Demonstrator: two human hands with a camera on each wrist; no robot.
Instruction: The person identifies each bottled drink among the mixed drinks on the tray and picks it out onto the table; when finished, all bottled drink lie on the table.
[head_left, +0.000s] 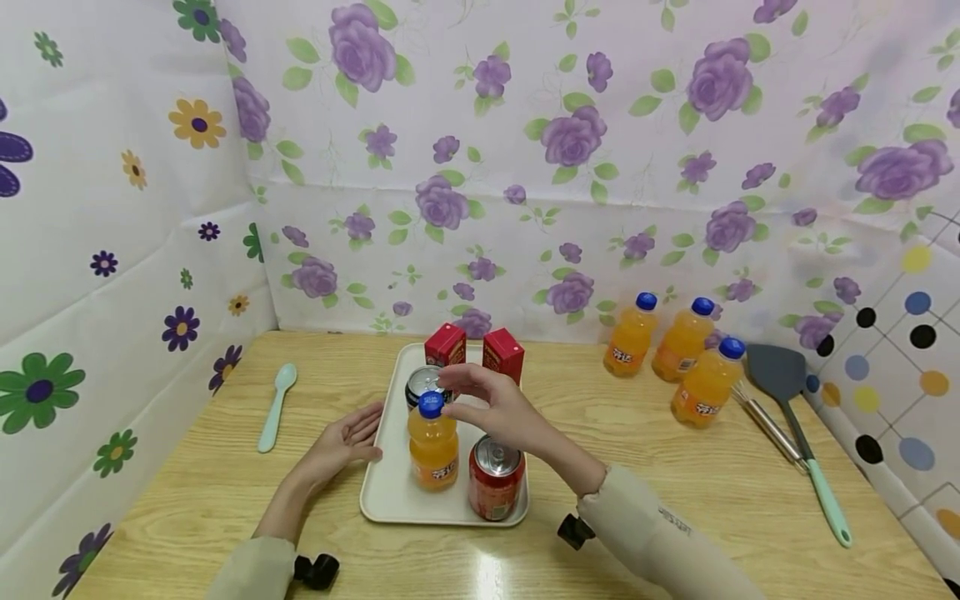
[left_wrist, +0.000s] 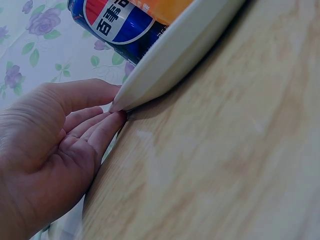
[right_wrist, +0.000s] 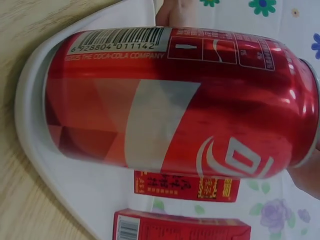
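On a cream tray (head_left: pixel 390 496) stands a small bottle of orange soda (head_left: pixel 435 454) with a blue cap. My right hand (head_left: pixel 502 408) is beside and above that cap, thumb and fingers apart; whether the thumb touches the cap I cannot tell. My left hand (head_left: pixel 339 446) pinches the tray's left rim, thumb against it and fingertips below, as the left wrist view shows. Behind the bottle is a Pepsi can (left_wrist: pixel 120 22), partly hidden. A red Coca-Cola can (right_wrist: pixel 165 110) stands at the tray's front right. Two red drink cartons (head_left: pixel 446 343) stand at its back.
Three more orange soda bottles (head_left: pixel 630 337) stand at the back right. Beside them lie a whisk (head_left: pixel 772 429) and a spatula (head_left: pixel 787 392) with a mint handle. A mint spoon (head_left: pixel 277 408) lies on the left. Patterned cloth walls (head_left: pixel 487 208) enclose the wooden table (head_left: pixel 600 433).
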